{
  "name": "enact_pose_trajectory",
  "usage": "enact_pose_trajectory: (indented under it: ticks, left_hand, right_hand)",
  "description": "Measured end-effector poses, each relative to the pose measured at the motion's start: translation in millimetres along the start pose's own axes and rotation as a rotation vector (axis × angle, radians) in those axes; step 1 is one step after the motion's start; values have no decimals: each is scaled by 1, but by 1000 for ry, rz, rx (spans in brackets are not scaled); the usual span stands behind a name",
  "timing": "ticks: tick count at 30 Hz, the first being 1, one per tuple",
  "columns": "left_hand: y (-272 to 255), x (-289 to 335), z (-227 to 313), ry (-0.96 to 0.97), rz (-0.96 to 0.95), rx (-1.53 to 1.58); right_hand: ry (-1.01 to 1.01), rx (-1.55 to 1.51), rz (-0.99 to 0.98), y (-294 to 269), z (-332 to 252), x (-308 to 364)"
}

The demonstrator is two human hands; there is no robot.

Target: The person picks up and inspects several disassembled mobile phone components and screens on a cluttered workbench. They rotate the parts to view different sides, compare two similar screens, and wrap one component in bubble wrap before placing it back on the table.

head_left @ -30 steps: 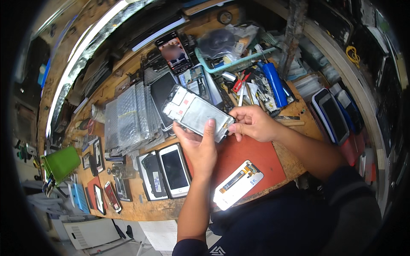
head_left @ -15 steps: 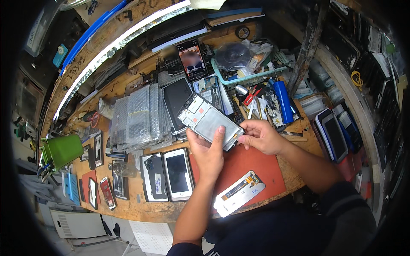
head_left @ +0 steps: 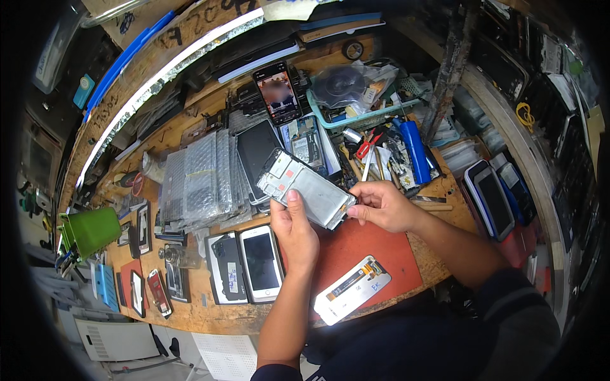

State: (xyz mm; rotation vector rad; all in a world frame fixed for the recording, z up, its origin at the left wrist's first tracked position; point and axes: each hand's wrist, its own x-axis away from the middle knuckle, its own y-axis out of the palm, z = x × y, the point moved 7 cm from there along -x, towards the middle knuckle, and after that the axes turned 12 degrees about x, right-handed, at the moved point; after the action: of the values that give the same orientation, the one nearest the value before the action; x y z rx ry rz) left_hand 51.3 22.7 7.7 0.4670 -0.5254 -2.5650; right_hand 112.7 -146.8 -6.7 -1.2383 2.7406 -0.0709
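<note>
My left hand [head_left: 297,236] is closed round the side of a silvery phone frame [head_left: 316,195], its thumb lying across the flat inner face. At the frame's lower right end, the fingers of my right hand [head_left: 386,206] pinch the corner; whether they also hold some small part is hidden. Two small pinkish-red squares show toward the frame's upper end. Below my hands, a phone screen panel [head_left: 346,301] lies back up on the red mat [head_left: 397,267], with an orange and black flex cable on its white back.
A white phone and a dark phone back sit in an open box [head_left: 239,300] left of the mat. Behind are bubble-wrap sleeves [head_left: 190,181], a propped, lit phone [head_left: 277,95], a teal basket [head_left: 324,115] and a blue cylinder [head_left: 416,152]. A green bin [head_left: 95,227] stands far left.
The phone frame has come slightly lower and turned a little flatter. My left thumb has shifted up its face, away from the lower end. My right hand still grips that end.
</note>
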Motion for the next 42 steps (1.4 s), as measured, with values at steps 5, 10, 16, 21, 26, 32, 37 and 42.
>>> enact_pose_trajectory:
  ticks: [5, 10, 16, 21, 26, 32, 37, 42]
  left_hand:
    - [0, -4, -4, -69, -53, -87]
    - [5, -3, -10, -315, -120, -13]
    - [13, -5, -7, -369, -151, 195]
    - [-19, -13, -2, -245, 84, 64]
    - [-14, -12, 2, -227, -24, 265]
    - [7, -6, -5, -195, -30, 162]
    - [5, -5, -8, -242, 27, 95]
    - [4, -4, -4, -228, 40, 106]
  right_hand:
    - [18, 14, 60, -6, 2, -1]
    - [8, -49, 146, -22, 3, -3]
    - [32, -97, 261, -43, 6, -5]
    - [11, -408, 327, -57, 5, -5]
    - [9, -440, 273, -52, 7, -5]
    - [18, -130, 214, -42, 8, -3]
    - [-23, 18, 238, -37, 0, -5]
    - [58, -40, 88, -24, -1, -3]
